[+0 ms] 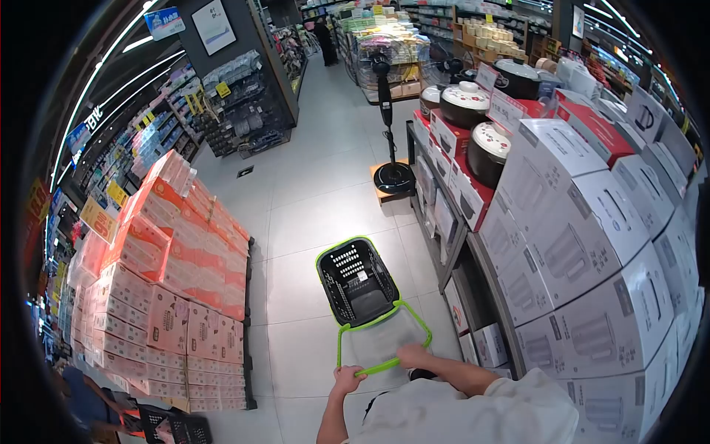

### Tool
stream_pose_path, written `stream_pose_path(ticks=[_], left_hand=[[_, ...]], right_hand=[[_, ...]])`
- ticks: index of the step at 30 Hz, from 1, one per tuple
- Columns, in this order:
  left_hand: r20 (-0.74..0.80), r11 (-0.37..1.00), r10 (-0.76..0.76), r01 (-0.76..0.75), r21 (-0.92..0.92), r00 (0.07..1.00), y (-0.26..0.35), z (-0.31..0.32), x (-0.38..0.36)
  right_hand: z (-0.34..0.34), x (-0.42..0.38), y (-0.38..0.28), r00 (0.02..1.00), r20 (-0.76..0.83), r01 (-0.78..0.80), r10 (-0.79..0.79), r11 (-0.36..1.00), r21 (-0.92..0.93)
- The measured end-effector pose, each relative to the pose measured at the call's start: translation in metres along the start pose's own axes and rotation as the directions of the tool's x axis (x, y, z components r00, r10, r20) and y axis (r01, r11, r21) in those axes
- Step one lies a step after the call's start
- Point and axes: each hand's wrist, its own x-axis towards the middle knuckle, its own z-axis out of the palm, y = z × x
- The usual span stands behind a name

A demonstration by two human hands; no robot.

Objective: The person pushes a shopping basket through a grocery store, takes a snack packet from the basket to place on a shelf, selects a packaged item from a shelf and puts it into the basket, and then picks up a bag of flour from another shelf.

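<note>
A black shopping basket (364,285) with a bright green rim stands on the floor in front of me. Its green handle (384,365) reaches back toward my body. My left hand (347,379) is closed round the left end of the handle's crossbar, while my right hand (412,357) grips the bar further right. The basket holds only a small white patch or label on its inner wall that I can make out. Both forearms come up from the bottom of the view.
Stacked pink and orange tissue packs (185,259) line the left side. On the right are boxed goods (584,259) and a shelf with lidded pots (489,148). A black standing fan (392,174) is on the aisle floor ahead. Another person (85,399) with a basket is at lower left.
</note>
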Motion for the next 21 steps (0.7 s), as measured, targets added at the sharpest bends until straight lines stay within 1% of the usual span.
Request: stream_pose_path(ticks=[3, 5, 6, 8, 9, 11, 12, 15, 18, 21], left_hand=[[-0.151, 0.999, -0.019, 0.025, 0.035, 0.988, -0.007, -0.025, 0.036], [-0.183, 1.000, 0.008, -0.005, 0.018, 0.983, -0.019, -0.035, 0.065], [-0.201, 1.000, 0.023, -0.020, 0.016, 0.979, -0.028, -0.041, 0.073], [-0.219, 0.996, 0.040, -0.056, -0.068, 0.975, -0.045, -0.052, 0.102], [-0.225, 0.991, 0.051, -0.077, -0.111, 0.973, -0.052, -0.061, 0.115], [-0.248, 0.989, 0.066, -0.096, -0.110, 0.966, -0.066, -0.073, 0.146], [-0.256, 0.988, 0.074, -0.105, -0.112, 0.964, -0.070, -0.082, 0.159], [-0.259, 0.990, 0.079, -0.107, -0.094, 0.963, -0.087, -0.118, 0.202], [-0.167, 0.998, 0.020, -0.029, -0.047, 0.986, -0.106, -0.164, 0.257], [-0.034, 0.999, -0.027, 0.026, -0.031, 0.999, -0.114, -0.219, 0.317]], right_hand=[[-0.028, 0.049, 0.006, 1.000, 0.001, 0.026, -0.026, 0.999, 0.028], [-0.049, 0.082, 0.009, 0.999, 0.026, 0.038, -0.039, 0.999, 0.037], [-0.058, 0.091, 0.008, 0.999, 0.008, 0.047, -0.048, 0.998, 0.047], [-0.081, 0.117, 0.010, 0.997, -0.027, 0.070, -0.069, 0.995, 0.070], [-0.091, 0.132, 0.010, 0.997, 0.016, 0.073, -0.074, 0.995, 0.065], [-0.109, 0.163, 0.017, 0.991, 0.110, 0.070, -0.075, 0.996, 0.051], [-0.116, 0.180, 0.019, 0.992, 0.099, 0.069, -0.074, 0.996, 0.053], [-0.137, 0.233, 0.023, 0.994, 0.083, 0.068, -0.071, 0.997, 0.046], [-0.168, 0.293, 0.027, 0.991, 0.099, 0.084, -0.087, 0.996, 0.029], [-0.223, 0.344, 0.040, 0.991, 0.099, 0.088, -0.089, 0.996, 0.013]])
